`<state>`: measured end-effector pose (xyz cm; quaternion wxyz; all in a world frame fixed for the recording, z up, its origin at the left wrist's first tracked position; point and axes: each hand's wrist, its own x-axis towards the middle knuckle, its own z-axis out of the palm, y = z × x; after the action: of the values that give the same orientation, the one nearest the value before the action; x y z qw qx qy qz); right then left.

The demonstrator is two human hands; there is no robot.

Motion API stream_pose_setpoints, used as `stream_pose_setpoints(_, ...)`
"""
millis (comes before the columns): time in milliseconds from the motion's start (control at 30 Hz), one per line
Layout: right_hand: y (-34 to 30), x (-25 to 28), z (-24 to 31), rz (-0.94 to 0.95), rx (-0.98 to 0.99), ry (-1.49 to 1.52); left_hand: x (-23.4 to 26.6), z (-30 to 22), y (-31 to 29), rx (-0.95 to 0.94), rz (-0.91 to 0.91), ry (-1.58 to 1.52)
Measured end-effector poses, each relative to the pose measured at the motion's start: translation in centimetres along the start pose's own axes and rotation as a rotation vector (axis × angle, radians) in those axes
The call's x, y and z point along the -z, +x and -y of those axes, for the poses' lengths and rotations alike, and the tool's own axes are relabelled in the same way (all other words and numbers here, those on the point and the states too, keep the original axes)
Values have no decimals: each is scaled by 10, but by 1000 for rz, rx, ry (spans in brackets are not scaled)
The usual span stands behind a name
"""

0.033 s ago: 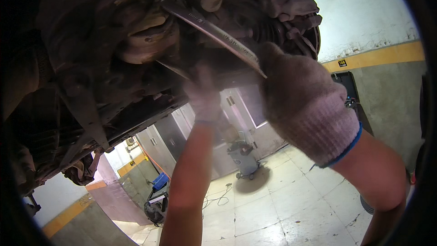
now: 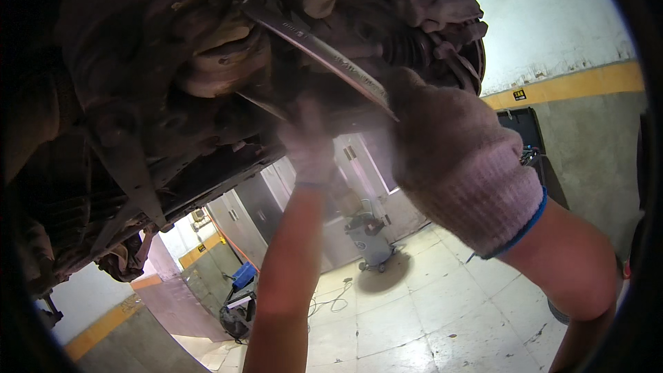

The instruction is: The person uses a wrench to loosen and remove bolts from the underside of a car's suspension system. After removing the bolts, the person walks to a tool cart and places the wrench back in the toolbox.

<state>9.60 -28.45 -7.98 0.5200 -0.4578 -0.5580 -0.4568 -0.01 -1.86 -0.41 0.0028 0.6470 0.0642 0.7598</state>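
My right hand (image 2: 469,159), in a pale knitted glove with a blue cuff edge, is closed round the lower end of a long metal wrench (image 2: 324,59). The wrench slants up to the left, its far end among dark parts on the car's underside (image 2: 138,97). My left hand (image 2: 307,141), also gloved, is raised below it and looks hazy. A thin metal bar (image 2: 262,105) runs from beside a rounded metal part (image 2: 228,69) into the left hand, which appears closed on it. The wrench's far end is lost in shadow.
A brake disc and caliper (image 2: 442,14) hang at upper right. Beyond my arms, a grey wheeled bin (image 2: 373,238) stands on the tiled floor (image 2: 414,311) before grey cabinets (image 2: 255,200). An open dark case (image 2: 525,138) is by the right wall; a cable (image 2: 335,300) lies on the floor.
My right hand and the wrench's near end have shifted slightly left and down. The left hand stays in place.
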Motion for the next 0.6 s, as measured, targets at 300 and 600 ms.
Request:
stream_pose_setpoints(300,4,18,18,150,-214,33,2,-25,-6,49,-32,95)
stream_pose_setpoints(600,4,2,1,143,-168,52,7,-50,-11,281,-15,-17)
